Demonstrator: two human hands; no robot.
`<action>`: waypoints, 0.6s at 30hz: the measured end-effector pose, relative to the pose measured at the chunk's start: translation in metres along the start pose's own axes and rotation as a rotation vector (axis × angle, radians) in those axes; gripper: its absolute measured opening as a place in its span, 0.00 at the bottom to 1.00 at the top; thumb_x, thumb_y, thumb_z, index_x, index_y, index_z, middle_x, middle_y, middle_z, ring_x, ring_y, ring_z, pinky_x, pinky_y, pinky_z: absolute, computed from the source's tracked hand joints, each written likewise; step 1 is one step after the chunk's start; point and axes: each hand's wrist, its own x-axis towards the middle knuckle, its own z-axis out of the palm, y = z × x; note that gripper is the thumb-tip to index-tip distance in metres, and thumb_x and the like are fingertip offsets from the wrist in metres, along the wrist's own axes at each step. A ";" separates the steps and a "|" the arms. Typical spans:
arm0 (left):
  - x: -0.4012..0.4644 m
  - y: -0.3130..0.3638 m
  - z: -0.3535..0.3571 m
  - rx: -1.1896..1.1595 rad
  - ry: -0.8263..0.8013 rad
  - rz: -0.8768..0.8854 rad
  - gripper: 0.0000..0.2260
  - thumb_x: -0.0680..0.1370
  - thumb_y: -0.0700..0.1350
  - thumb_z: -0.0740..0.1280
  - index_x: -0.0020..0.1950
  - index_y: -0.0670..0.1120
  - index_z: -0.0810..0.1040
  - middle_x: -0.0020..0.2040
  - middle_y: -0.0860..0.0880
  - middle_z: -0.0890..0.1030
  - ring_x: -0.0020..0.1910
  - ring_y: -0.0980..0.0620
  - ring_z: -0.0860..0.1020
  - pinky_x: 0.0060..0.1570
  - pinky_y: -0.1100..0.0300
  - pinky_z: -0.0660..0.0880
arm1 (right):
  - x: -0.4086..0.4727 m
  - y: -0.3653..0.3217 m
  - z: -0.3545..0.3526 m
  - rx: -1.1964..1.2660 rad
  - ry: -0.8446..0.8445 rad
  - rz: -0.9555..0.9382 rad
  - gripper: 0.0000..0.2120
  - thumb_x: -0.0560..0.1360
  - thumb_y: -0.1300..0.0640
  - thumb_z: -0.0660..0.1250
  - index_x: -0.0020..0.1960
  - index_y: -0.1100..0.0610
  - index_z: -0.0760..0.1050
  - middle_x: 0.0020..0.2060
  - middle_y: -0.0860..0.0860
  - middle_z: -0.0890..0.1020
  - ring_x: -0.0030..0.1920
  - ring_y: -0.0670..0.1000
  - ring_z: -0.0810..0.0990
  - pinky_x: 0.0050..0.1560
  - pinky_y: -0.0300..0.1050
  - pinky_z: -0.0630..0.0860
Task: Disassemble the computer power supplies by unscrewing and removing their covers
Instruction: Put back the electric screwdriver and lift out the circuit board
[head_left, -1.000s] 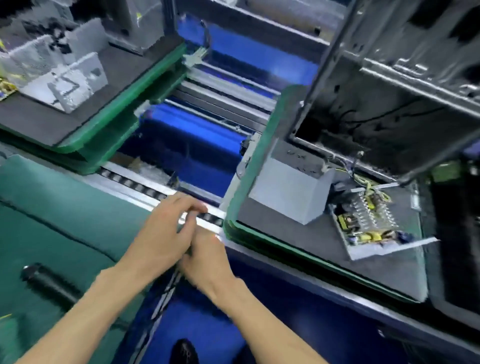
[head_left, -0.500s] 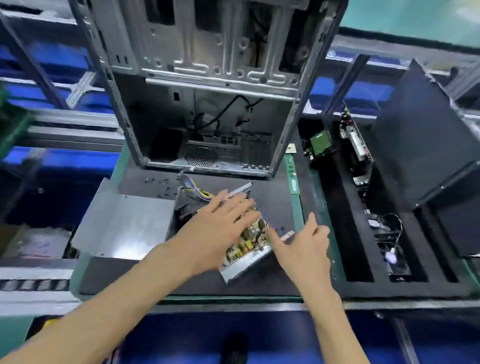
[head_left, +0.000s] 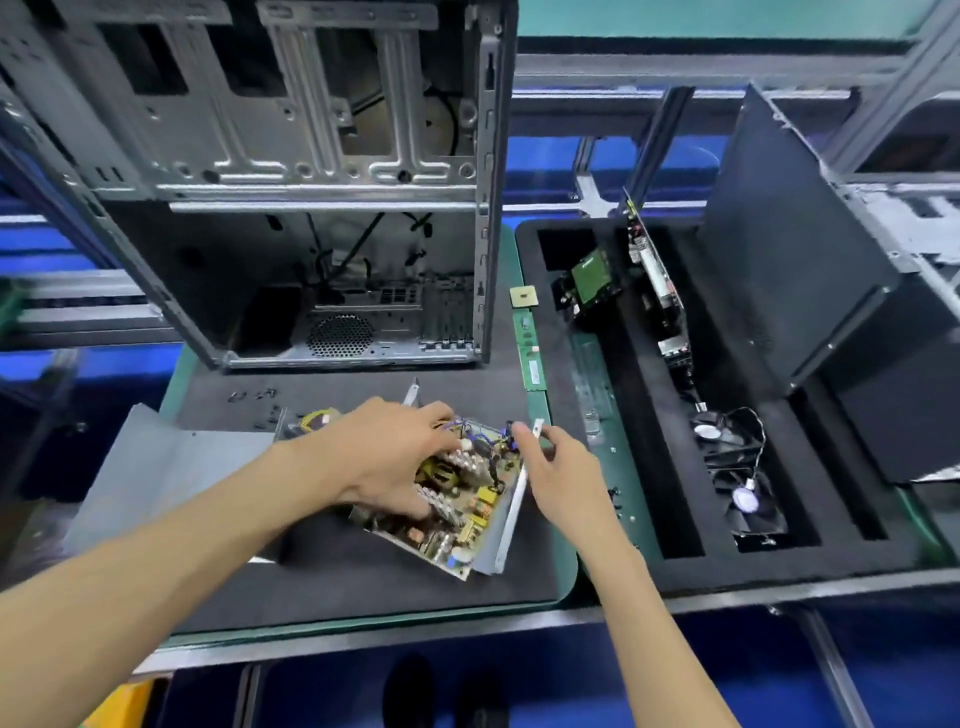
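An opened power supply (head_left: 467, 519), a circuit board with yellow and silver parts in a shallow metal base, lies tilted on the black mat (head_left: 363, 577). My left hand (head_left: 384, 452) reaches over the board, fingers curled down onto its components and thumb at its near side. My right hand (head_left: 545, 460) pinches a small upright tab at the far right corner of the metal base. The removed grey metal cover (head_left: 156, 483) lies to the left, partly under my left forearm. Several small black screws (head_left: 254, 400) sit on the mat behind it.
An empty, open computer case (head_left: 311, 208) stands behind the mat. A green memory stick (head_left: 530, 353) and a chip (head_left: 521, 297) lie beside it. To the right, a black foam tray (head_left: 571, 519) holds cards and fans (head_left: 727, 441); a black side panel (head_left: 805, 291) leans there.
The view swung right from a conveyor rail to this mat. My hands, together at the rail before, have moved onto the power supply; the left fingers curled down, the right reached the tab.
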 end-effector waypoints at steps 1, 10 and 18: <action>0.000 0.003 -0.001 -0.041 0.027 -0.027 0.36 0.66 0.64 0.68 0.73 0.56 0.70 0.75 0.53 0.65 0.59 0.45 0.79 0.55 0.51 0.77 | 0.000 0.000 -0.002 0.062 -0.007 0.005 0.27 0.81 0.34 0.58 0.67 0.53 0.77 0.52 0.49 0.84 0.52 0.48 0.80 0.50 0.45 0.72; -0.007 0.017 -0.014 -0.445 0.331 -0.190 0.43 0.61 0.75 0.66 0.70 0.52 0.76 0.73 0.55 0.71 0.68 0.52 0.73 0.72 0.48 0.65 | -0.001 -0.011 0.003 0.543 -0.075 0.102 0.31 0.80 0.29 0.56 0.79 0.39 0.64 0.74 0.35 0.70 0.71 0.39 0.69 0.71 0.46 0.66; -0.018 0.018 0.005 -0.734 0.531 -0.219 0.43 0.60 0.75 0.68 0.68 0.52 0.78 0.68 0.60 0.73 0.65 0.51 0.70 0.68 0.53 0.64 | 0.005 -0.020 -0.008 0.583 -0.103 0.116 0.29 0.76 0.30 0.65 0.74 0.40 0.73 0.72 0.37 0.74 0.71 0.42 0.71 0.72 0.47 0.65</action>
